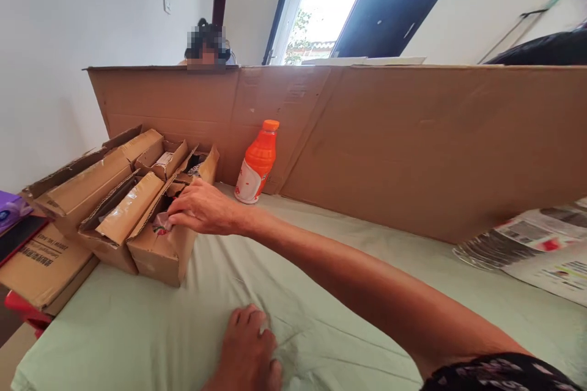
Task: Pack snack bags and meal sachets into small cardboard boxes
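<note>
My right hand (202,208) reaches across to the open cardboard boxes on the left. Its fingers are pinched on a small clear plastic packet (161,223) with red and green on it, over the front part of the nearest narrow box (158,256). Dark contents show inside that box, partly hidden by the hand. My left hand (250,345) is low in the middle, over the green cloth (220,281). Its fingers are curled, and something pale and see-through shows between them, too unclear to name. Clear plastic (296,357) seems to lie beside it.
An orange bottle (257,162) stands against a long cardboard partition (389,146). Other boxes (121,211) crowd the left, above a flat printed carton (43,263). Plastic-wrapped printed material (541,250) lies at right. A person (206,46) is behind the partition.
</note>
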